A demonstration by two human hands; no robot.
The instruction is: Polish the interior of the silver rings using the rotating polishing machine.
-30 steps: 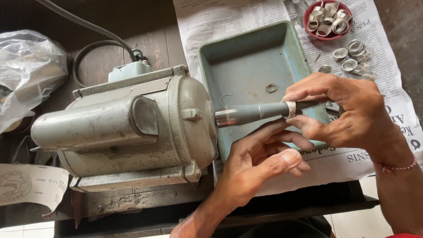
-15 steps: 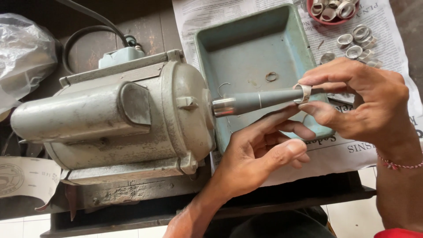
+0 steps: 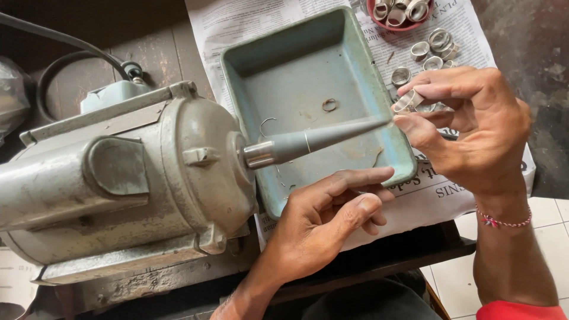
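Two bare hands beside a grey motor (image 3: 118, 184). Right hand (image 3: 468, 127) clamped by thumb and forefinger on a silver ring (image 3: 409, 101), just off the tip of the tapered spindle (image 3: 314, 141), not quite touching it. Left hand (image 3: 323, 222) empty, fingers loosely curled, waiting below the spindle and apart from the right. Looks like the ring-at-the-tip stage; calls for a firm pinch and the ring's bore lined up with the point. Beneath the spindle, a blue-green tray (image 3: 284, 71) holding one thin ring (image 3: 329, 105). Under the tray, a white newspaper (image 3: 237, 24) with black print. Upper right, loose rings (image 3: 435, 44) and a red bowl (image 3: 379, 22) with more. Far left, a crumpled plastic bag (image 3: 12, 98).
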